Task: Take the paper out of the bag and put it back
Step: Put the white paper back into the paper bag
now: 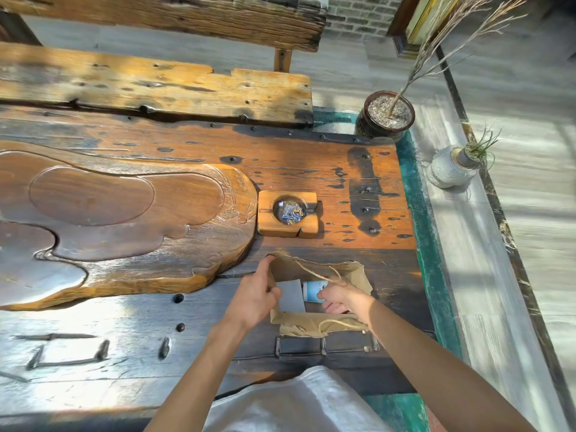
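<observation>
A brown paper bag (355, 272) with twine handles stands open on the dark wooden table (124, 338), near its front right. Inside lies a grey-white sheet of paper (291, 294) next to a white and blue bottle (313, 290). My left hand (254, 296) grips the bag's left rim, thumb inside, holding the mouth open. My right hand (339, 299) reaches down into the bag, fingers curled beside the bottle; what they touch is hidden.
A wooden ashtray block (288, 230) with butts sits just behind the bag. A large carved tea tray (124, 213) fills the left. A bench (156, 85) runs along the far side. A potted twig plant (385, 115) and a grey vase (448, 169) stand on the floor at right.
</observation>
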